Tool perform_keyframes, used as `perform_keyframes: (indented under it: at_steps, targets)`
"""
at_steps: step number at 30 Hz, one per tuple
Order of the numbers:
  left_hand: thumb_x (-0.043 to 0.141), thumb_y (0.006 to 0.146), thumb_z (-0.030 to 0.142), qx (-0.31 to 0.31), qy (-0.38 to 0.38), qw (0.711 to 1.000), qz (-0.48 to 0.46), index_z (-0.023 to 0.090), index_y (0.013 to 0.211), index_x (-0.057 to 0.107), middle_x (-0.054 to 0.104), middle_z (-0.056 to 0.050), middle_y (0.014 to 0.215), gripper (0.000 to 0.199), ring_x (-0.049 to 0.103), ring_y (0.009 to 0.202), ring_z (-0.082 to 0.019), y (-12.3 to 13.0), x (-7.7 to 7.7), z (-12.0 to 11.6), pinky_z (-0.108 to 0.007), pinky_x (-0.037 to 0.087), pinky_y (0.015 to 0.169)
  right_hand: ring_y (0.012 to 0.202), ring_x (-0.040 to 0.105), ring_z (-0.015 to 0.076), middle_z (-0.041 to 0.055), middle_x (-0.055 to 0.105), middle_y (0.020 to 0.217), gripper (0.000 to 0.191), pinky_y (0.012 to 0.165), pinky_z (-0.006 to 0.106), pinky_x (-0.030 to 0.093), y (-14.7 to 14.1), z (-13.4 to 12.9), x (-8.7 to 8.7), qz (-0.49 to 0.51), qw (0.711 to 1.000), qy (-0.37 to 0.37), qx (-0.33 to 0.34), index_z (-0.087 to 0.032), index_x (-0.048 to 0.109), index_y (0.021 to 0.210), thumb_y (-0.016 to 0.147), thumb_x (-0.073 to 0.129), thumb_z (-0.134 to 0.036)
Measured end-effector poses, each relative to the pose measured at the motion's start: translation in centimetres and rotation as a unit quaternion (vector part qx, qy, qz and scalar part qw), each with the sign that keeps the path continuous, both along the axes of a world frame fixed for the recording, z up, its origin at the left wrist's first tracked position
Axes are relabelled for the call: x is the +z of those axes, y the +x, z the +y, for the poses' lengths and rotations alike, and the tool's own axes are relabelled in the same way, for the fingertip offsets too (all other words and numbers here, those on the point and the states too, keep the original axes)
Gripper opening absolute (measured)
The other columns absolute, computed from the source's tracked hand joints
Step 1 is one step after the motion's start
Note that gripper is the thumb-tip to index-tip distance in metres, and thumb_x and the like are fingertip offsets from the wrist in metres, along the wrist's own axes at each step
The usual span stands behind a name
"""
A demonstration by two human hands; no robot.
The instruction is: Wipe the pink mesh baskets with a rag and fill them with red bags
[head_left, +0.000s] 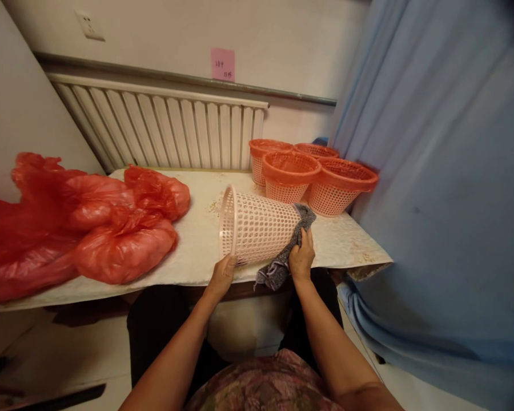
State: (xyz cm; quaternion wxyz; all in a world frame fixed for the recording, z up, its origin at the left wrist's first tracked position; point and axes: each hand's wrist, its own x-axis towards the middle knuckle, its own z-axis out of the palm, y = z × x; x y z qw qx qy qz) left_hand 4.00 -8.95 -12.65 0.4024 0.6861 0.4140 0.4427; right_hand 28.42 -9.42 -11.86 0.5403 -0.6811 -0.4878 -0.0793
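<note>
A pale pink mesh wastebasket (263, 225) lies on its side on the cloth-covered table (201, 197), its open mouth facing left. My left hand (223, 277) is closed on the near side of the rim, the fingers partly hidden by the basket. At the basket's base, my right hand (302, 257) presses a dark grey cloth (278, 271) against it. Part of the cloth wraps over the bottom edge, and the rest hangs down near the table's front edge.
Several similar baskets with red bag liners (291, 162) stand at the back right. Filled red plastic bags (124, 245) cover the left side. Behind the table is a white radiator (175, 128); a blue curtain (432, 188) hangs at the right.
</note>
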Motion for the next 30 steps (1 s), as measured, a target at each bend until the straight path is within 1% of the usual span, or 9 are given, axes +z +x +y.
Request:
perform_keyframes:
  at_steps: [5,9,15,19,23,27,30]
  targets:
    - [0.028,0.091,0.062,-0.006,-0.006,1.0,0.0,0.011,0.1,0.064,0.07,-0.012,0.105,0.063,0.059,0.11,-0.027,-0.1,0.0,-0.1,-0.042,0.041,0.102,0.136,0.038,0.0252,0.016,0.038,0.148,0.062,0.111,0.047,0.034,0.2,0.1,-0.4,-0.002,1.0,0.012,0.003,-0.012,0.048,0.134,0.073,0.036,-0.005]
    - [0.028,0.091,0.061,-0.008,0.002,1.0,-0.002,0.011,0.103,0.064,0.069,-0.012,0.109,0.063,0.059,0.112,-0.026,-0.1,-0.1,-0.1,-0.041,0.041,0.102,0.137,0.037,0.0253,0.016,0.038,0.147,0.063,0.112,0.048,0.032,0.3,0.1,-0.4,-0.002,1.0,0.018,0.015,-0.011,0.048,0.134,0.073,0.036,-0.005]
    - [0.029,0.092,0.058,-0.012,0.006,1.0,-0.002,0.01,0.105,0.064,0.069,-0.013,0.11,0.061,0.058,0.112,-0.026,-0.2,-0.2,-0.1,-0.042,0.04,0.102,0.136,0.037,0.0242,0.015,0.041,0.145,0.061,0.112,0.046,0.033,0.3,-0.1,-0.2,-0.011,1.0,0.015,0.017,-0.01,0.049,0.132,0.072,0.036,-0.007]
    - [0.029,0.092,0.059,-0.006,0.011,1.0,0.004,0.011,0.108,0.064,0.069,-0.013,0.11,0.062,0.059,0.112,-0.027,-0.3,-0.2,-0.1,-0.043,0.041,0.101,0.137,0.037,0.0253,0.0174,0.041,0.145,0.062,0.113,0.047,0.032,0.4,-0.4,0.0,-0.013,1.0,0.004,0.019,-0.007,0.05,0.132,0.072,0.036,-0.005]
    - [0.028,0.091,0.06,0.003,0.019,1.0,0.009,0.011,0.111,0.063,0.068,-0.013,0.114,0.063,0.06,0.111,-0.027,-0.4,-0.2,0.0,-0.043,0.042,0.101,0.136,0.038,0.0243,0.0155,0.043,0.145,0.062,0.113,0.047,0.032,0.6,-0.5,0.1,-0.013,0.999,0.009,0.031,-0.01,0.051,0.131,0.072,0.036,-0.004]
    - [0.026,0.091,0.061,0.006,0.014,1.0,0.013,0.011,0.104,0.064,0.069,-0.012,0.107,0.064,0.06,0.109,-0.027,-0.4,-0.3,0.1,-0.043,0.042,0.1,0.135,0.039,0.0236,0.0154,0.044,0.144,0.06,0.113,0.047,0.032,1.0,-0.3,0.2,-0.023,0.999,0.013,0.036,-0.01,0.053,0.129,0.072,0.036,-0.004]
    - [0.026,0.091,0.062,0.014,0.01,1.0,0.019,0.012,0.097,0.065,0.07,-0.012,0.101,0.063,0.061,0.103,-0.026,-0.4,-0.3,0.3,-0.042,0.044,0.097,0.135,0.039,0.0228,0.0146,0.044,0.144,0.056,0.113,0.047,0.033,1.1,0.4,0.6,-0.042,0.997,0.035,0.058,-0.01,0.056,0.125,0.073,0.036,-0.005]
